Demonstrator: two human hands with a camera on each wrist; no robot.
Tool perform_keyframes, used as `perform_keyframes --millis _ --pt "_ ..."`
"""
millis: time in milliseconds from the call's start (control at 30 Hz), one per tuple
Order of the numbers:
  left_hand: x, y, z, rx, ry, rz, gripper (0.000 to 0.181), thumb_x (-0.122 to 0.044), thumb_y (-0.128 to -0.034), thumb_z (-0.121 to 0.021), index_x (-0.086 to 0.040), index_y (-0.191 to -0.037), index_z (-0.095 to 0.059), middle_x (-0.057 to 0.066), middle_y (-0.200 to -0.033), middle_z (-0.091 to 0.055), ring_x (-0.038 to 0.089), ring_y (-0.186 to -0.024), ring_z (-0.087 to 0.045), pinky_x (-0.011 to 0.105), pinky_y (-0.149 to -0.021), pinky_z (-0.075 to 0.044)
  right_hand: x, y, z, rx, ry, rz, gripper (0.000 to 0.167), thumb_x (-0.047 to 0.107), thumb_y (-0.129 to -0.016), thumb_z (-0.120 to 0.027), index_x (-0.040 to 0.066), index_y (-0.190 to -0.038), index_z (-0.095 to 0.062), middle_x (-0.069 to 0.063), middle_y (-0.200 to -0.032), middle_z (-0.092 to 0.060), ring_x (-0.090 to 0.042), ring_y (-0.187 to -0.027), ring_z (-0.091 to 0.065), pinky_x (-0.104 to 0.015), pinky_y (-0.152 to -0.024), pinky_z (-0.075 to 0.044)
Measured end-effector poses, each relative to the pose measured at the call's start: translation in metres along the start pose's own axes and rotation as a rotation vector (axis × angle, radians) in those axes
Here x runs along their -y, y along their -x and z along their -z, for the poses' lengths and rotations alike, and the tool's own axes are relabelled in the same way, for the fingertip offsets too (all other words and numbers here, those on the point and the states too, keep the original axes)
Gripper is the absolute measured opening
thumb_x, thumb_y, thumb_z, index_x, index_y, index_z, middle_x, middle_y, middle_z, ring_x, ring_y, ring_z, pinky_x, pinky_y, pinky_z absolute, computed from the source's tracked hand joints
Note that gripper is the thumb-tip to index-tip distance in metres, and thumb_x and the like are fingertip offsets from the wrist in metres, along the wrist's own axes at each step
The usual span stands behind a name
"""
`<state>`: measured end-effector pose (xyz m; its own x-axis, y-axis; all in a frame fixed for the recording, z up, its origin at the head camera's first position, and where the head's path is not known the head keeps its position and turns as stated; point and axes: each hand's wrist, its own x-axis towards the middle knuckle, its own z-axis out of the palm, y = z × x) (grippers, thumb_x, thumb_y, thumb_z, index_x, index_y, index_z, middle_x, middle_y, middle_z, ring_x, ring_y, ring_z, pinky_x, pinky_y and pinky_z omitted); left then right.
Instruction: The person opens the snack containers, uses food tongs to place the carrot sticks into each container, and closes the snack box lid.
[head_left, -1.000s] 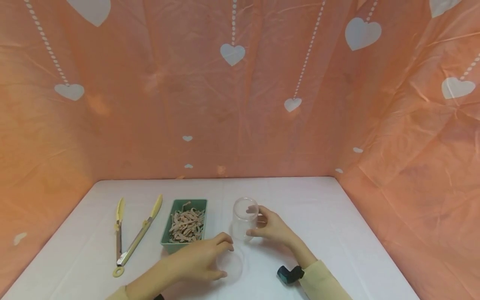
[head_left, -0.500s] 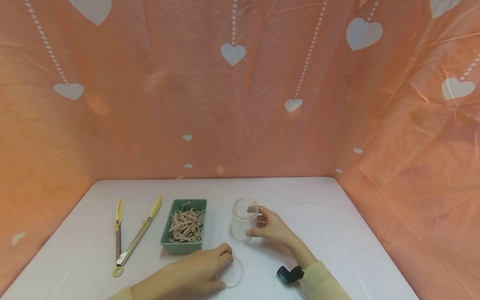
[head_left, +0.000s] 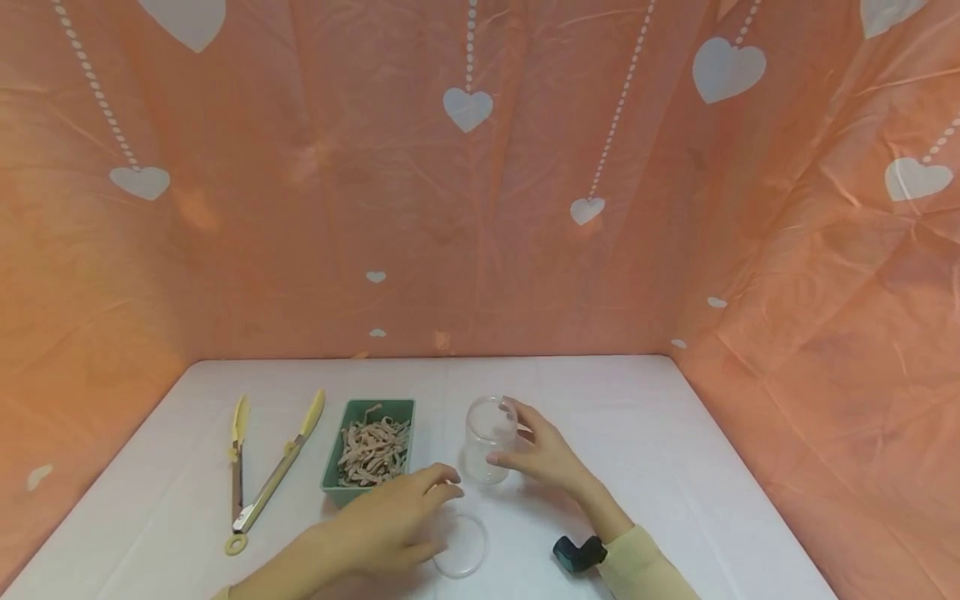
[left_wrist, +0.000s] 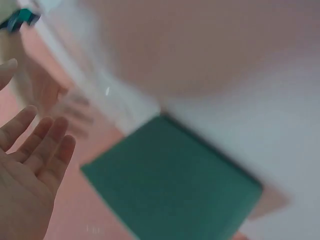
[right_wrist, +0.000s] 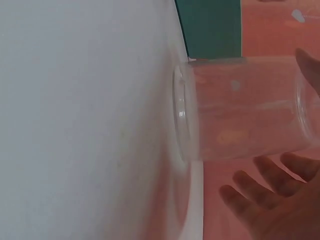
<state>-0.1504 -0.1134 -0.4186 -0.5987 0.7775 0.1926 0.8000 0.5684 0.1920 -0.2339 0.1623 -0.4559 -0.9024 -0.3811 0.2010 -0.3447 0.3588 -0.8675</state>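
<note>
Clear jar (head_left: 480,440), lower centre of frame; probably light, stiff, slippery; best held round its sides. Right hand (head_left: 551,458) spread beside it, ungripping; left hand (head_left: 386,521) released, near lid (head_left: 462,547).

There were one left hand (head_left: 393,518), one right hand (head_left: 545,454), one clear jar (head_left: 478,446), one round lid (head_left: 465,546), one pair of tongs (head_left: 272,485) and one green container (head_left: 393,408). Its brown strips (head_left: 373,454) were too jumbled to count.

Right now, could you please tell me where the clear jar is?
In the head view, the clear jar stands on the table just right of centre, between the green container on its left and the right hand on its right.
</note>
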Motion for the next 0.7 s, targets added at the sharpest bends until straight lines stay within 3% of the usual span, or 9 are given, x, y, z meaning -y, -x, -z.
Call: perform_keyframes --millis 300,533,700 --pt "0.027 0.024 0.029 -0.293 -0.101 0.072 0.057 -0.025 -0.0843 -0.087 -0.005 -0.132 -0.062 0.006 -0.132 -0.060 0.023 -0.112 -0.066 0.043 -0.092 -0.056 0.002 0.000 -0.004 -0.090 0.180 0.058 0.086 0.029 -0.081 -0.091 0.003 -0.151 -0.049 -0.012 -0.147 -0.056 -0.032 -0.135 -0.053 -0.055 -0.109 -0.044" --pt "0.058 0.055 0.046 -0.411 -0.135 0.219 0.059 -0.022 -0.0819 -0.088 -0.003 -0.131 -0.063 0.009 -0.130 -0.061 0.034 -0.115 -0.066 0.052 -0.093 -0.055 0.003 0.000 -0.005 -0.093 0.231 0.109 0.075 0.033 -0.084 -0.088 0.004 -0.145 -0.054 -0.013 -0.142 -0.059 -0.031 -0.131 -0.055 -0.056 -0.106 -0.046" --pt "0.078 0.080 0.058 -0.441 -0.106 0.318 0.057 -0.016 -0.0835 -0.086 0.000 -0.132 -0.061 0.013 -0.132 -0.059 0.041 -0.121 -0.061 0.060 -0.095 -0.051 0.004 0.000 -0.005 -0.094 0.236 0.132 0.072 0.031 -0.086 -0.087 0.003 -0.144 -0.056 -0.014 -0.140 -0.060 -0.031 -0.129 -0.056 -0.056 -0.105 -0.047"
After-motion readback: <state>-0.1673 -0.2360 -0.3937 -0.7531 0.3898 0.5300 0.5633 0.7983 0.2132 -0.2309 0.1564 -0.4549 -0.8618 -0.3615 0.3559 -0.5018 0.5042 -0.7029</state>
